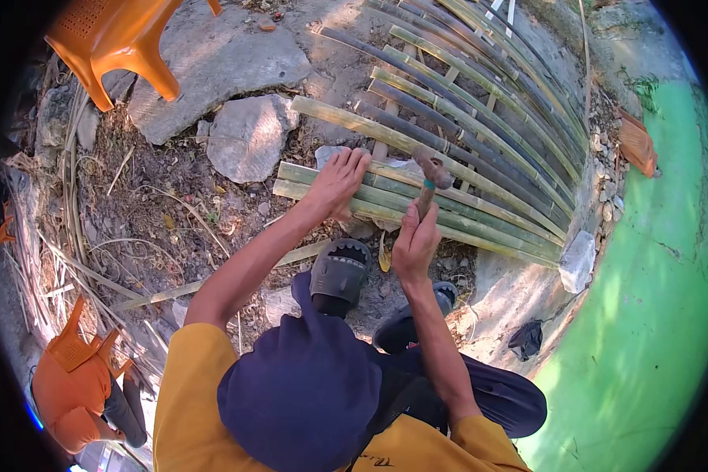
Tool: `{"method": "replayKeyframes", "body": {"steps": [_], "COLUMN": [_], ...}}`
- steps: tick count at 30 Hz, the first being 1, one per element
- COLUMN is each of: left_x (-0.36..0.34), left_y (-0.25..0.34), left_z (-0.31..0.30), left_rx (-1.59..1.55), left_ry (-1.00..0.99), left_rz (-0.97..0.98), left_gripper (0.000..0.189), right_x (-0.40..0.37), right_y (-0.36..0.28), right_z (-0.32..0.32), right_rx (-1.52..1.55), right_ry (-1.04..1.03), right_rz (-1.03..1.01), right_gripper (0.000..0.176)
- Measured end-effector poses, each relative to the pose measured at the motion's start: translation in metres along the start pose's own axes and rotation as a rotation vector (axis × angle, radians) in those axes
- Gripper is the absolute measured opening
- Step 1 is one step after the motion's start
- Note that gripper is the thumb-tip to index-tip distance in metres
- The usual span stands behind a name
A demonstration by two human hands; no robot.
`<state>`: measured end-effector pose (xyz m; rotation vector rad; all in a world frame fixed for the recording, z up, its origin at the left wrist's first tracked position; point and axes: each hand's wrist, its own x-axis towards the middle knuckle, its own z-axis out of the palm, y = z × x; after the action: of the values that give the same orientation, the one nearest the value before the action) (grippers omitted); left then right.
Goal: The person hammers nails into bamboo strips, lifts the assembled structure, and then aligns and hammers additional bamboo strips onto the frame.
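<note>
My left hand (341,182) is closed round the near bamboo strips (299,180), close to their left ends. In my right hand (416,242) is a hammer (430,175), gripped by its handle, with its metal head over the strips. Beyond these, more green and dark bamboo strips (448,118) lie side by side, fanned out over crosspieces. Whether a nail is under the hammer head or between my left fingers cannot be made out.
An orange plastic chair (118,43) stands at the upper left by flat stones (252,138). A person in orange (71,385) is at the lower left. A white stone (577,261) touches the strips' right ends, beside a green surface (645,291).
</note>
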<state>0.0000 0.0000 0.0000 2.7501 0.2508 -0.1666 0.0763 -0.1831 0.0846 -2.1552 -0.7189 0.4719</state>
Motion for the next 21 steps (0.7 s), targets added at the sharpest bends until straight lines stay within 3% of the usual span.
{"method": "replayKeyframes", "body": {"steps": [3, 5, 7, 11, 13, 15, 17, 21], "left_x": [0.004, 0.001, -0.002, 0.002, -0.001, -0.002, -0.001, -0.001], "left_y": [0.019, 0.008, 0.013, 0.003, 0.004, 0.003, 0.0, 0.003], "left_z": [0.009, 0.007, 0.013, 0.005, 0.003, 0.001, -0.002, 0.002], "left_rx": [-0.066, -0.066, -0.058, -0.038, -0.032, -0.023, -0.028, -0.039], "left_ry": [0.035, 0.058, 0.061, 0.042, 0.058, 0.08, 0.057, 0.09], "left_rz": [-0.001, -0.003, 0.008, -0.007, -0.011, -0.002, -0.006, 0.007], "left_gripper": [0.123, 0.122, 0.122, 0.122, 0.122, 0.121, 0.12, 0.121], "right_x": [-0.01, -0.006, -0.001, 0.004, -0.002, -0.009, -0.008, -0.002], "right_y": [0.013, 0.042, 0.032, 0.009, 0.011, 0.035, 0.046, 0.013], "right_z": [-0.005, 0.024, 0.01, 0.0, 0.003, 0.028, 0.041, 0.017], "right_rx": [0.058, -0.183, -0.16, 0.022, 0.22, 0.19, -0.111, 0.029], "right_ry": [0.129, -0.07, -0.083, 0.015, 0.176, 0.236, -0.023, -0.007], "right_rz": [-0.06, -0.015, 0.019, 0.015, -0.085, -0.176, -0.007, 0.116], "right_gripper": [0.018, 0.017, 0.019, 0.024, 0.023, 0.022, 0.019, 0.021]}}
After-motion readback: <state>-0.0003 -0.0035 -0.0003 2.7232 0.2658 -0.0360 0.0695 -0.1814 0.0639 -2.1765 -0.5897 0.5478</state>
